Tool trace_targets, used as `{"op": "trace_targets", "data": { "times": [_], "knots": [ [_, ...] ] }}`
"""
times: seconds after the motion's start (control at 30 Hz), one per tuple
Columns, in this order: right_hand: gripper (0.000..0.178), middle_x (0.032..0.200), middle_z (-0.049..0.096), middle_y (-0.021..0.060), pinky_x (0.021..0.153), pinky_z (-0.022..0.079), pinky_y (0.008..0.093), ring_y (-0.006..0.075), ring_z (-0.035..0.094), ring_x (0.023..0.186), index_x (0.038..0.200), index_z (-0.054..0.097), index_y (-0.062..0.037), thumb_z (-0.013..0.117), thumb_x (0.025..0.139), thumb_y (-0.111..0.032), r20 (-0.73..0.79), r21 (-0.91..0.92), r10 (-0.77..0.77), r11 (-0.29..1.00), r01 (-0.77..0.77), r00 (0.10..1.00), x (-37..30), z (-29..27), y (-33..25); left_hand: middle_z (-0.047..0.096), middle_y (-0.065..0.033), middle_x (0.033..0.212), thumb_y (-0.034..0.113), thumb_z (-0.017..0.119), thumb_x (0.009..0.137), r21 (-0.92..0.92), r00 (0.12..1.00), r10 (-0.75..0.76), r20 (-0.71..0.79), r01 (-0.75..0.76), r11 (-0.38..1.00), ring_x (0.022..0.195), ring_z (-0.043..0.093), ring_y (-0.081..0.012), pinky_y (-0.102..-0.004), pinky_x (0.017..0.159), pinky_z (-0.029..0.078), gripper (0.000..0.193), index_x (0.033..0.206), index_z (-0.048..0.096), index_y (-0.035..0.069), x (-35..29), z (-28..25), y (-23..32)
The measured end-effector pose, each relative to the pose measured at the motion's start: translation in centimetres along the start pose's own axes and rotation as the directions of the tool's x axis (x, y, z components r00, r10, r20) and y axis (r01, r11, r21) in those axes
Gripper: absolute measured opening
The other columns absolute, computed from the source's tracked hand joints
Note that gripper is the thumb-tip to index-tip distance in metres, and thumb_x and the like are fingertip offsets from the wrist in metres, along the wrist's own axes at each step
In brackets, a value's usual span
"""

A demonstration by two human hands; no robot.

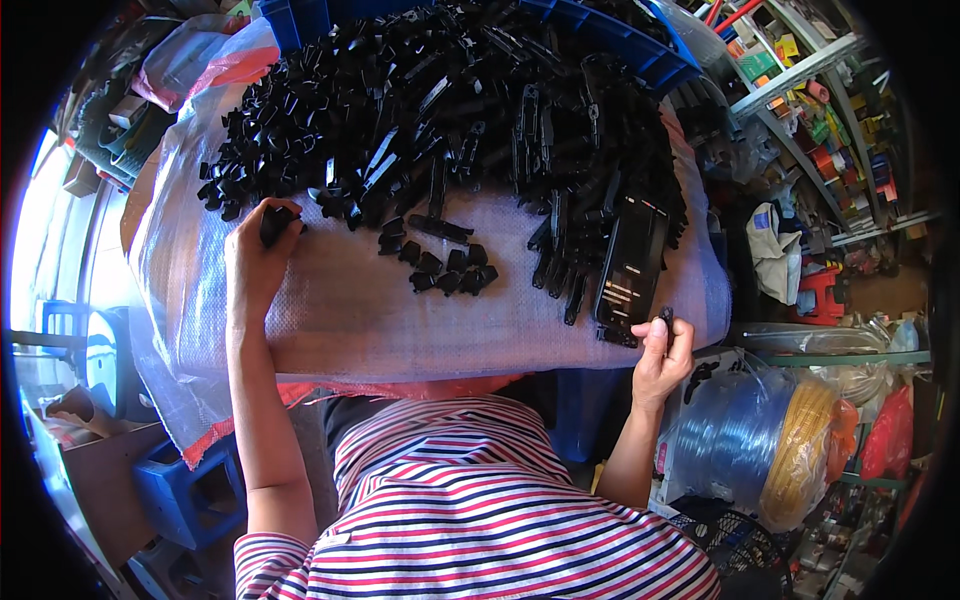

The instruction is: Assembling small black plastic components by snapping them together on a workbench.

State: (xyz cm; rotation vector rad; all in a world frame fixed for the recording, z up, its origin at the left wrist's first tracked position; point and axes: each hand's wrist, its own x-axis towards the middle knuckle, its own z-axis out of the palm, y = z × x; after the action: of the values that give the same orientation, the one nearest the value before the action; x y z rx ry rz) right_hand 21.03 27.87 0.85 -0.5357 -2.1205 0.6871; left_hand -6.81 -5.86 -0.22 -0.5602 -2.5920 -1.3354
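At the left end of the heap, my left hand (pixel 256 252) is closed round a small black plastic piece (pixel 278 226). My right hand (pixel 662 362) pinches another small black part (pixel 667 317) beside the lower end of a smartphone (pixel 632 262) with a lit screen. The phone lies on the right of the covered work surface, against long black plastic strips (pixel 555 250). A big heap of black plastic parts (pixel 400 110) fills the far side. Nearer me, several short black pieces (pixel 452 270) lie in a loose cluster.
White woven sheeting (pixel 420 335) covers the work surface. A blue crate (pixel 640 45) stands behind the heap. To the right are metal shelves (pixel 800 75), a red stool (pixel 820 295) and wrapped coils of clear and yellow tubing (pixel 740 435). A blue stool (pixel 190 490) stands at lower left.
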Motion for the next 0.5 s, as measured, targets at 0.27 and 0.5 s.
{"op": "trace_targets", "data": {
  "times": [0.27,0.5],
  "knots": [
    [0.021,0.065,0.063,0.0071,0.055,0.046,0.0258,0.0141,0.059,0.057,0.083,0.050,0.0005,0.054,0.090,-0.018,0.004,0.010,0.023,1.000,-0.023,1.000,-0.03,0.06,0.00,0.060,-0.0091,0.072,0.009,0.063,0.077,-0.010,1.000,0.013,-0.004,-0.014,1.000,0.062,0.058,-0.0176,-0.0283,0.061,0.046,0.014,0.091,0.061,0.009,0.02,0.12,-0.21],
    [0.020,0.065,0.063,0.0070,0.056,0.046,0.0257,0.0144,0.060,0.057,0.083,0.050,0.0002,0.055,0.090,-0.018,0.003,0.009,0.022,1.000,-0.022,1.000,-0.01,0.10,-0.12,0.061,-0.0089,0.073,0.009,0.063,0.077,0.001,1.000,0.007,-0.002,-0.007,1.000,0.063,0.058,-0.0168,-0.0280,0.061,0.046,0.014,0.091,0.061,0.009,-0.04,0.01,0.37]
  ]
}}
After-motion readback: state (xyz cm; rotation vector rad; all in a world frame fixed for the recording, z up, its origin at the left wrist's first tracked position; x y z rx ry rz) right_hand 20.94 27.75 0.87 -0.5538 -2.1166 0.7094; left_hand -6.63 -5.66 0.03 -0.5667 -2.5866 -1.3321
